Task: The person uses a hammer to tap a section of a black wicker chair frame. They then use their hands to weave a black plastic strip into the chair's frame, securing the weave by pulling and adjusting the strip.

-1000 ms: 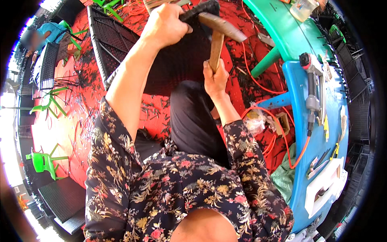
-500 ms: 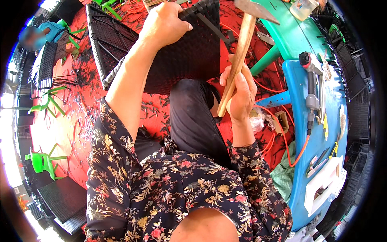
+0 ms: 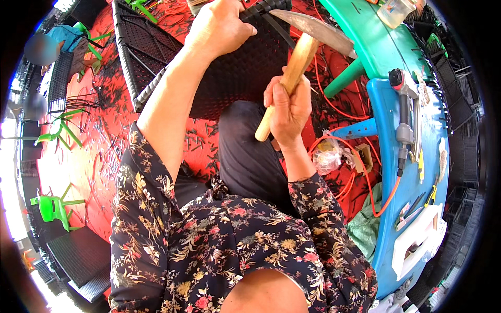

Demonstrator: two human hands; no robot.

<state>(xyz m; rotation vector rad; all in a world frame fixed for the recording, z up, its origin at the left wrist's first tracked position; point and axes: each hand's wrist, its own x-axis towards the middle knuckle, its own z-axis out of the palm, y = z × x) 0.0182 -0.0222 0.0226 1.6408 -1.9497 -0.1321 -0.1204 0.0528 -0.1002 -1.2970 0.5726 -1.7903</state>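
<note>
A black woven wicker furniture piece (image 3: 235, 78) with wrapped edges stands tilted in front of my knees. My left hand (image 3: 219, 30) is closed over its top rim, thumb lying along the edge; the fingertips are hidden behind it. A dark flat strip (image 3: 279, 31) hangs from the rim near that thumb. My right hand (image 3: 289, 109) grips the wooden handle of a hammer (image 3: 301, 60). Its metal head is up near the wicker's top right corner, overlapping it in view; I cannot tell whether they touch.
At right are a green table (image 3: 355, 21) and a blue table (image 3: 383, 208) bearing a power tool (image 3: 402, 109) with an orange hose. Black strip scraps litter the red floor (image 3: 94, 156). Green small chairs (image 3: 52, 209) stand at left, where a person in blue (image 3: 65, 39) sits.
My right hand has moved left and slightly down toward me, and the hammer has turned so its head points left at the wicker rim. My left hand has shifted slightly right.
</note>
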